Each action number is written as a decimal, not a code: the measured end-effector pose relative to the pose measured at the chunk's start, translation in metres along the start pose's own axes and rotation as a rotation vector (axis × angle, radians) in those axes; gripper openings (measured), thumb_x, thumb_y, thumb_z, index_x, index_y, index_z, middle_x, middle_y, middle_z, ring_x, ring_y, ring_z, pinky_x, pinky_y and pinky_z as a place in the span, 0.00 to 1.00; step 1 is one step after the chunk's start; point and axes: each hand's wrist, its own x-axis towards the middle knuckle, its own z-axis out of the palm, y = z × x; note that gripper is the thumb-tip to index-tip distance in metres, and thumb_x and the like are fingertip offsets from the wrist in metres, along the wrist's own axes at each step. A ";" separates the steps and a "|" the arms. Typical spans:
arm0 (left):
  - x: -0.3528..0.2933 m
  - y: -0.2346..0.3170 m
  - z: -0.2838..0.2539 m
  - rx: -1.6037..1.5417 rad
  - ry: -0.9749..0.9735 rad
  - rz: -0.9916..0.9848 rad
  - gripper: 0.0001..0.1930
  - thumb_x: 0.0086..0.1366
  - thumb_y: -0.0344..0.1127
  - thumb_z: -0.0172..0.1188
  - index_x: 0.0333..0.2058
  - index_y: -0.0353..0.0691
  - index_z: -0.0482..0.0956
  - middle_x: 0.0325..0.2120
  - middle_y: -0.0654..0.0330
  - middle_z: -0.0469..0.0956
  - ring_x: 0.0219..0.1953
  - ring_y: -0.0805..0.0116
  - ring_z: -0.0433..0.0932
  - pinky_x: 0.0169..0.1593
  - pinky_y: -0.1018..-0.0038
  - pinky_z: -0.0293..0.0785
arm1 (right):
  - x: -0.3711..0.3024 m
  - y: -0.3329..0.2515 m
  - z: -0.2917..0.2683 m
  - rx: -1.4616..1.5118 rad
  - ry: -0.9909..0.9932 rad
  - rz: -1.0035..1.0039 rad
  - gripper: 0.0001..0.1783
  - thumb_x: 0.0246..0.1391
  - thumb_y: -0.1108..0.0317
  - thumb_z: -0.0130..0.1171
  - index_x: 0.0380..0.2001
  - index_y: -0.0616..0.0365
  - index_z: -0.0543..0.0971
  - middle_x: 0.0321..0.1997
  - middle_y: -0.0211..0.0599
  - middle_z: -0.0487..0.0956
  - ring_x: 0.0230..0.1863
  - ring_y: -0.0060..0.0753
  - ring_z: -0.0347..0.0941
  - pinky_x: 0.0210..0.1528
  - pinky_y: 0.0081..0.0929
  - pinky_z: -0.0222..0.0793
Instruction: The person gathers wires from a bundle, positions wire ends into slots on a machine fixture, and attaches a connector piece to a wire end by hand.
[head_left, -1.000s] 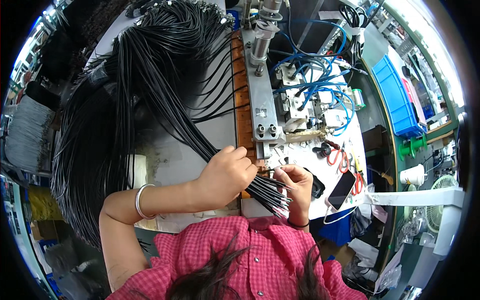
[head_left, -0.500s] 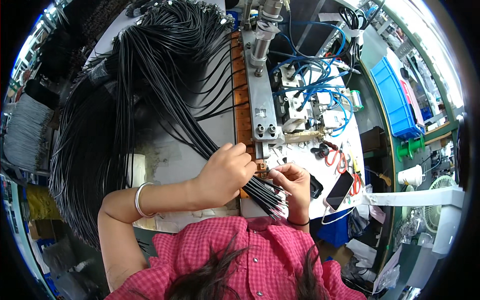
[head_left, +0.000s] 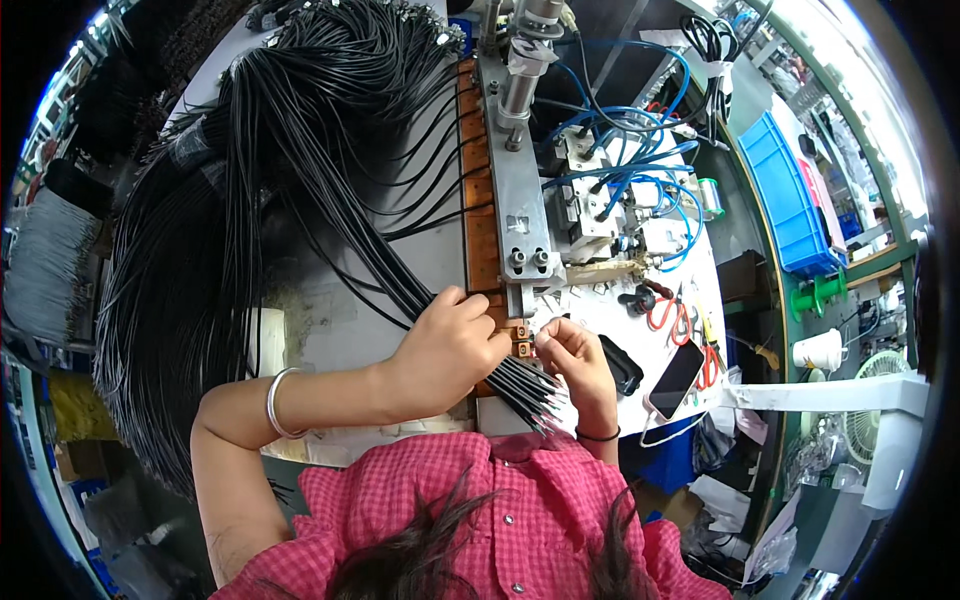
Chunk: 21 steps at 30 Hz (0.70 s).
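My left hand [head_left: 452,345] is closed around a bundle of thin black cables [head_left: 527,393], whose stripped, pale and pinkish ends stick out below it toward my shirt. Just right of the fist, a small copper-coloured fixture block [head_left: 521,341] with screws sits at the near end of a long orange-brown rail [head_left: 481,235]. My right hand [head_left: 580,365] is beside that block, thumb and fingertips pinched together. Whatever is between those fingertips is too small to make out.
A metal press bar with cylinders [head_left: 519,190] runs along the rail. Blue air hoses [head_left: 640,180] tangle at its right. A large heap of black cables [head_left: 190,300] fills the left. A phone [head_left: 678,380], red-handled tools [head_left: 683,325] and a black tray [head_left: 621,366] lie at right.
My right hand has shifted slightly up and left, its fingers bunched closer. The dark strand that crossed the block between my hands no longer shows. My left hand has barely moved.
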 end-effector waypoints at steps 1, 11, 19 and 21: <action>0.001 -0.001 0.001 0.023 0.017 0.016 0.08 0.38 0.24 0.57 0.21 0.39 0.69 0.21 0.61 0.66 0.30 0.63 0.67 0.35 0.70 0.62 | -0.001 -0.001 0.001 0.000 0.029 0.031 0.04 0.55 0.72 0.53 0.27 0.60 0.72 0.19 0.21 0.69 0.18 0.08 0.59 0.18 0.08 0.51; 0.005 0.001 -0.004 -0.035 0.017 -0.014 0.10 0.38 0.25 0.58 0.23 0.39 0.70 0.23 0.59 0.68 0.32 0.62 0.68 0.35 0.70 0.62 | -0.014 -0.011 0.010 0.027 0.194 -0.177 0.06 0.51 0.77 0.57 0.33 0.64 0.77 0.23 0.25 0.75 0.18 0.09 0.64 0.20 0.08 0.57; -0.002 0.003 -0.005 -0.081 0.075 -0.048 0.11 0.35 0.24 0.57 0.22 0.38 0.68 0.23 0.58 0.68 0.32 0.60 0.68 0.34 0.67 0.64 | -0.014 0.001 0.014 0.105 0.251 -0.213 0.05 0.50 0.77 0.58 0.31 0.65 0.79 0.26 0.32 0.79 0.25 0.14 0.72 0.25 0.10 0.64; -0.001 0.002 -0.007 -0.079 0.094 -0.055 0.11 0.35 0.23 0.56 0.22 0.38 0.67 0.23 0.58 0.68 0.32 0.59 0.68 0.34 0.67 0.64 | -0.013 -0.002 0.015 0.110 0.233 -0.218 0.05 0.50 0.77 0.58 0.32 0.66 0.79 0.26 0.32 0.79 0.25 0.15 0.72 0.25 0.10 0.65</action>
